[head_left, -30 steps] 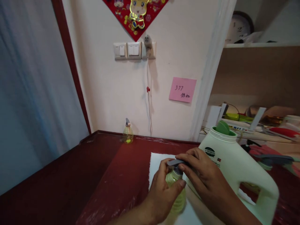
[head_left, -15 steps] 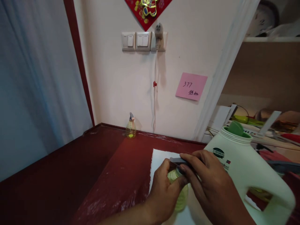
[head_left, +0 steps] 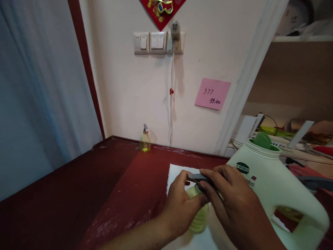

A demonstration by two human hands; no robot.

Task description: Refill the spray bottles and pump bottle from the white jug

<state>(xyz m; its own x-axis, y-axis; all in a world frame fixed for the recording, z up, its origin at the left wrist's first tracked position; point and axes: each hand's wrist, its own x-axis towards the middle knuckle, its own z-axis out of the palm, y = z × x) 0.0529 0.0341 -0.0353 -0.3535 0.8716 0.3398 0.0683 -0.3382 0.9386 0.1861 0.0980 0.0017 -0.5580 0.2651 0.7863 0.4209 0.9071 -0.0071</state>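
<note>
Bottles, counted: three. One small clear plastic pump bottle of yellow-green liquid (head_left: pixel 199 215) stands on a white paper sheet (head_left: pixel 174 174) on the dark red tabletop (head_left: pixel 125 194), near the front edge and between both hands. One large white plastic jug with a moulded handle and a green cap resting in its open mouth (head_left: pixel 275 187) stands just right of it, behind the right hand. One tiny clear spray bottle with a grey top (head_left: pixel 145 139) sits well apart, at the back against the cream wall (head_left: pixel 125 90).

Wall fittings: two white switch plates (head_left: pixel 148 42), one plug with a white cord hanging down (head_left: pixel 172 86), one pink sticky note with handwriting (head_left: pixel 212 93), one red paper ornament (head_left: pixel 162 8), cut off by the top edge.

Left hand (head_left: pixel 182 208): closed around the body of the pump bottle, thumb across its front at the shoulder, fingers wrapped behind. Forearm enters from the lower edge, angled up and rightward.

Right hand (head_left: pixel 229 198): fingers curled and pinched on the bottle's grey pump head (head_left: pixel 196 177), thumb beneath the nozzle, fingertips on top. Back of the hand faces up; wrist enters from the lower right corner.

Shelf at right: cluttered, contents blurred, not countable.
</note>
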